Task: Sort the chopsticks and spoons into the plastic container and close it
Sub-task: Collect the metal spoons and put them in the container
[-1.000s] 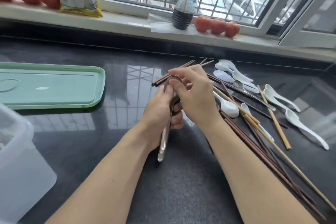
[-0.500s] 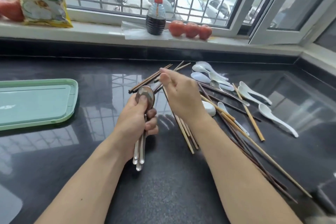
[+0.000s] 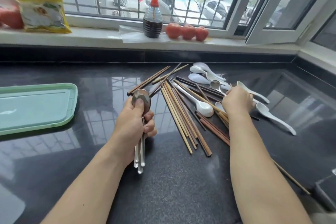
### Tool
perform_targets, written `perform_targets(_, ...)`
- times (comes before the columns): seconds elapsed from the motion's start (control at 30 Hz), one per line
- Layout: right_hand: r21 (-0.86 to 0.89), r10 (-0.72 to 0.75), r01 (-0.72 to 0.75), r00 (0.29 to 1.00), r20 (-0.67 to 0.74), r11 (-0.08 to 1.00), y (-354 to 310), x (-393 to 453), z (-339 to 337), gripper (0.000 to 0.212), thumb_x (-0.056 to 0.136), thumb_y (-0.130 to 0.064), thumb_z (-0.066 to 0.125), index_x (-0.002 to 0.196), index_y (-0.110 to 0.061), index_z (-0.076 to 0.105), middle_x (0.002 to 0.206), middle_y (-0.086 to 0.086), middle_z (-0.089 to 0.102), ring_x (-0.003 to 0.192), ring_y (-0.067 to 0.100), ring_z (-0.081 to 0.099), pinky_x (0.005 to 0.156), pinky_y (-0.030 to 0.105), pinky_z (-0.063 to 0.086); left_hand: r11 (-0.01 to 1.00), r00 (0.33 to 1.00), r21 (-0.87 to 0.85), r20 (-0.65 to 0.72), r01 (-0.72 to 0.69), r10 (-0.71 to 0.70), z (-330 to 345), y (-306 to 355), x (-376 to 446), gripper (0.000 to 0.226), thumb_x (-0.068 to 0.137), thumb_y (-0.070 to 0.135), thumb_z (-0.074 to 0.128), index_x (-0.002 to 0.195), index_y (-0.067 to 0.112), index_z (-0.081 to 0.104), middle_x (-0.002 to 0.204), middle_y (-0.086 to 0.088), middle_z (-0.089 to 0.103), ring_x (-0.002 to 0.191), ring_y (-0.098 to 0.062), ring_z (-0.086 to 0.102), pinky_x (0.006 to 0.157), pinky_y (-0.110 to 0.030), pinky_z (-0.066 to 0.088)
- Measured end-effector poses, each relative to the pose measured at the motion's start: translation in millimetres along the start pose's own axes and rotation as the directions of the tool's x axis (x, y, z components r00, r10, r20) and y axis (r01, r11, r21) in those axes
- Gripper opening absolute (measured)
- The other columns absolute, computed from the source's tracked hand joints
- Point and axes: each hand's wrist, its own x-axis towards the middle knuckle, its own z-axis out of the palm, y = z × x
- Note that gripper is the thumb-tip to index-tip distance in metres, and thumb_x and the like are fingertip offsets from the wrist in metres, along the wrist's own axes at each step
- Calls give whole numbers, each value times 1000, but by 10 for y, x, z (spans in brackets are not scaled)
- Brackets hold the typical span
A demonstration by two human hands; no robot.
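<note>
My left hand (image 3: pixel 135 122) grips a stack of metal spoons (image 3: pixel 141 100), bowls up under my thumb, handles pointing toward me. My right hand (image 3: pixel 237 101) reaches into the pile on the right, fingers curled down over the handle of another metal spoon (image 3: pixel 215 85); whether it grips the handle is hidden. Wooden chopsticks (image 3: pixel 179 114), light and dark, lie fanned across the black counter. White ceramic spoons (image 3: pixel 199 104) are scattered among and beyond them. The container's green lid (image 3: pixel 36 106) lies flat at left. A corner of the translucent container (image 3: pixel 9 207) shows at the bottom left.
On the windowsill stand a spray bottle (image 3: pixel 152 23), three tomatoes (image 3: pixel 187 32) and a yellow packet (image 3: pixel 42 3). The counter (image 3: pixel 181 187) meets a raised ledge at the back and right.
My right hand has left the spoons in my left hand and moved right into the pile, landing on a metal spoon. The view has swung right, so the container has nearly slid out of frame.
</note>
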Motion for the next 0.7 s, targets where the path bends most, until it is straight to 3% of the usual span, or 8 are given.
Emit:
perform_targets(0.1, 42, -4, 5, 999, -33, 999, -5, -24, -5, 28, 89, -7, 61, 114, -14, 71, 119, 13, 65, 116, 37, 54, 93, 45, 44, 1000, 1000, 10, -21, -23, 23, 14, -4, -1, 25, 113, 29, 29, 104, 23, 51, 64, 2, 43, 46, -11, 31, 43, -26, 31)
perform_targets(0.2, 212, -88, 111, 989, -116, 971, -138, -151, -228, 23, 95, -6, 56, 115, -7, 67, 123, 16, 59, 110, 36, 57, 89, 38, 45, 997, 995, -8, -78, -71, 70, 40, -8, -7, 22, 113, 30, 29, 108, 24, 50, 67, 1, 42, 47, -11, 30, 45, -27, 28)
perform_targets(0.3, 486, -333, 340, 937, -105, 805, -575, -626, -509, 17, 99, -13, 53, 110, -10, 66, 111, 6, 61, 92, 20, 58, 79, 26, 40, 973, 934, 59, -272, -224, 232, 20, 22, 31, 19, 113, 31, 31, 105, 26, 47, 70, 1, 42, 48, -11, 33, 44, -28, 29)
perform_targets(0.4, 789, -684, 345, 719, 126, 508, -1025, -1452, -547, 8, 100, -16, 57, 97, -13, 64, 85, 0, 65, 72, 11, 63, 64, 26, 53, 946, 815, 95, -485, -311, 316, -60, 109, 118, 21, 112, 30, 30, 96, 29, 43, 73, -1, 41, 48, -11, 34, 44, -27, 32)
perform_targets(0.5, 815, -809, 396, 571, 141, 422, -1194, -2012, -351, 15, 102, -19, 54, 95, -17, 67, 80, -6, 65, 72, 9, 63, 68, 30, 55, 946, 766, 130, -558, -297, 318, -99, 140, 127, 22, 111, 27, 34, 92, 31, 44, 79, 1, 51, 61, -14, 50, 56, -30, 45)
perform_targets(0.57, 805, -806, 431, 584, 96, 408, -1203, -2127, -231, 20, 104, -23, 49, 105, -20, 68, 83, -8, 67, 78, 7, 63, 71, 32, 54, 945, 754, 168, -571, -280, 325, -104, 134, 94, 21, 110, 26, 36, 92, 30, 45, 82, 2, 55, 69, -11, 56, 64, -27, 48)
perform_targets(0.63, 837, -776, 364, 621, 109, 409, -1185, -2151, -190, 27, 105, -23, 44, 125, -25, 61, 79, -5, 69, 73, 8, 63, 68, 33, 52, 951, 764, 119, -570, -286, 301, -111, 137, 65, 18, 111, 25, 37, 95, 24, 46, 73, 2, 51, 57, -6, 52, 55, -20, 47)
perform_targets(0.7, 841, -782, 351, 610, 127, 411, -1175, -2195, -181, 35, 105, -23, 41, 137, -32, 53, 77, -1, 70, 71, 9, 65, 69, 37, 54, 960, 771, 98, -577, -260, 268, -114, 159, 52, 14, 110, 25, 39, 102, 20, 49, 71, 2, 50, 54, -7, 50, 50, -17, 46)
